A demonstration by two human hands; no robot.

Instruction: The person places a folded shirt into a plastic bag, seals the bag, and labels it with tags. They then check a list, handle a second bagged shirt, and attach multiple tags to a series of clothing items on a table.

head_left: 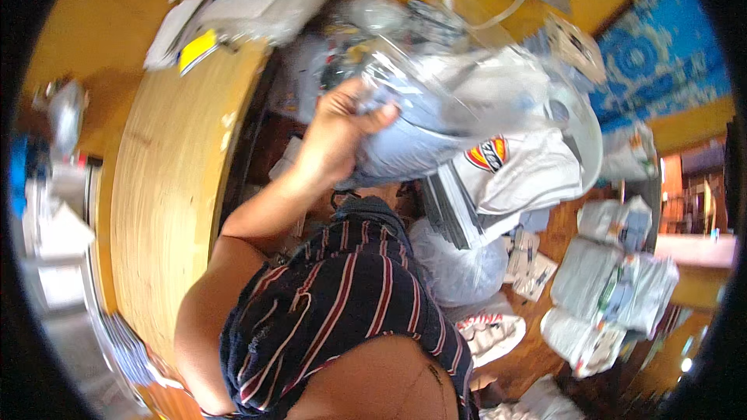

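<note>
Tabletop [175,155] of pale wood runs along the left of the left hand [342,128], with white packets [264,0] and a yellow card [198,51] at its far end, beyond the hand. The left hand is clenched on the near edge of a clear bag [498,82], thumb on top; the right hand is out of sight, so I cannot tell whether it grips anything. Inside the bag, just right of the left hand, is blue cloth [408,124], so the bagging of this piece looks at least partly done; whether the bag is sealed is lost to blur and glare. Below and right of the grip, a white shirt [537,175] with a round patch shows no wrapping that I can make out, beside a stack of grey folds [447,206]; these may be what is left. A puffed plastic bag [459,264] sits lower, nearer the body. Farther right of the hand, grey packets [587,280] stand in piles, seemingly finished, judging by their snug plastic. How many pieces remain overall, I cannot tell. Blue patterned cloth [661,50] hangs farthest right, beyond the hand.
</note>
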